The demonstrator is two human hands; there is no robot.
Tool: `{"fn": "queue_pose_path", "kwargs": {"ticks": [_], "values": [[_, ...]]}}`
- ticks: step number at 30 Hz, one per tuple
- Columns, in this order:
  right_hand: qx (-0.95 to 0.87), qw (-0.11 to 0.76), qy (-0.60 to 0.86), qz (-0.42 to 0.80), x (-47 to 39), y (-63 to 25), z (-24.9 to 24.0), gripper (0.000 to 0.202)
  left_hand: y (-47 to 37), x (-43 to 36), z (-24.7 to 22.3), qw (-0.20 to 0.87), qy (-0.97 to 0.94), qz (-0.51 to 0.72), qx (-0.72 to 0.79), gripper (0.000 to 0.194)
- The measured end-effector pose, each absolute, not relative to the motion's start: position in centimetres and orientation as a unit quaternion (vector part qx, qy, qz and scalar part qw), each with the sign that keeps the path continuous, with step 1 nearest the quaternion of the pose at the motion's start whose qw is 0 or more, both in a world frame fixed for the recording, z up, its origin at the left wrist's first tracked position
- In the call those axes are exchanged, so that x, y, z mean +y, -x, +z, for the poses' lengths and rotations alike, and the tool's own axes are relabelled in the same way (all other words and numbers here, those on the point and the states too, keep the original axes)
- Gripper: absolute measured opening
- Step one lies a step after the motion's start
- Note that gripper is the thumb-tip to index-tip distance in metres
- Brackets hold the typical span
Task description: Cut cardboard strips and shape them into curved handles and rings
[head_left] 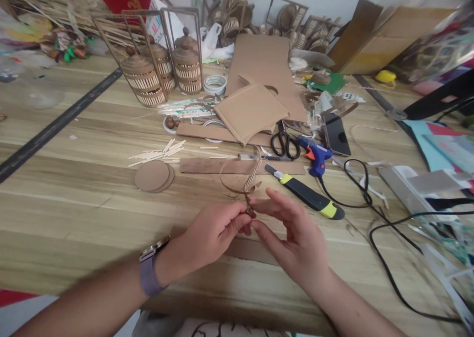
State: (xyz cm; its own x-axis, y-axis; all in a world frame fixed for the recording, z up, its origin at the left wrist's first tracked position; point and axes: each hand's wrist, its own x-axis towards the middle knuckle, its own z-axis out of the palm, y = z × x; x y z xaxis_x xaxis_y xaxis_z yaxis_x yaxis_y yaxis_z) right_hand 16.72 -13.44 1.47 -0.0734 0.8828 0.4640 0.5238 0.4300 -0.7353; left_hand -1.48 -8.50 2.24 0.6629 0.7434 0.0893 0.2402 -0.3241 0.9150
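A thin brown strip [253, 175] with a corrugated surface curls up from between my hands at the middle of the table. My left hand [218, 227], with a watch on its wrist, pinches the strip's near end. The fingers of my right hand [292, 233] are apart, its fingertips close to that same end. Beyond them lies a flat cardboard strip [211, 166]. Round cardboard discs [151, 175] rest to the left, below a small pile of thin sticks [161, 151]. A black and yellow utility knife [307, 195] lies just beyond my right hand.
Black scissors [284, 142] and a blue glue gun [316, 154] lie beyond the knife. A black cable [383, 263] loops on the right. Framed lantern-like models [146, 78] stand at the back left. Cardboard sheets [255, 110] cover the back middle, near a tape roll [215, 84].
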Motion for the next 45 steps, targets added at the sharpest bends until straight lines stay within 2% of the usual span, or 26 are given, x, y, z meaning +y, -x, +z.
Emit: {"fn": "queue_pose_path", "kwargs": {"ticks": [5, 10, 20, 26, 32, 37, 45], "values": [[-0.646, 0.501, 0.485, 0.310, -13.2, -16.7, 1.3, 0.046, 1.5, -8.4, 2.1, 0.431, -0.804, 0.258, 0.317, 0.042], [-0.626, 0.510, 0.475, 0.349, -12.8, -16.7, 1.8, 0.040, 1.6, -8.4, 2.0, 0.386, -0.838, 0.248, 0.296, 0.047], [-0.673, 0.492, 0.498, 0.239, -13.0, -16.6, 1.5, 0.053, 1.4, -8.5, 2.1, 0.358, -0.851, 0.235, 0.304, 0.035], [-0.704, 0.495, 0.494, 0.122, -13.1, -16.5, 1.4, 0.050, 1.3, -8.6, 1.7, 0.352, -0.852, 0.253, 0.294, 0.038], [-0.739, 0.461, 0.489, 0.061, -13.0, -16.4, 1.6, 0.044, 1.3, -8.8, 1.9, 0.415, -0.821, 0.259, 0.293, 0.035], [-0.757, 0.437, 0.481, 0.064, -13.0, -16.6, 1.4, 0.057, 1.3, -8.9, 1.6, 0.360, -0.850, 0.242, 0.300, 0.029], [-0.740, 0.435, 0.505, 0.087, -13.0, -16.3, 1.3, 0.036, 1.0, -8.9, 1.1, 0.267, -0.884, 0.264, 0.278, 0.036]]}}
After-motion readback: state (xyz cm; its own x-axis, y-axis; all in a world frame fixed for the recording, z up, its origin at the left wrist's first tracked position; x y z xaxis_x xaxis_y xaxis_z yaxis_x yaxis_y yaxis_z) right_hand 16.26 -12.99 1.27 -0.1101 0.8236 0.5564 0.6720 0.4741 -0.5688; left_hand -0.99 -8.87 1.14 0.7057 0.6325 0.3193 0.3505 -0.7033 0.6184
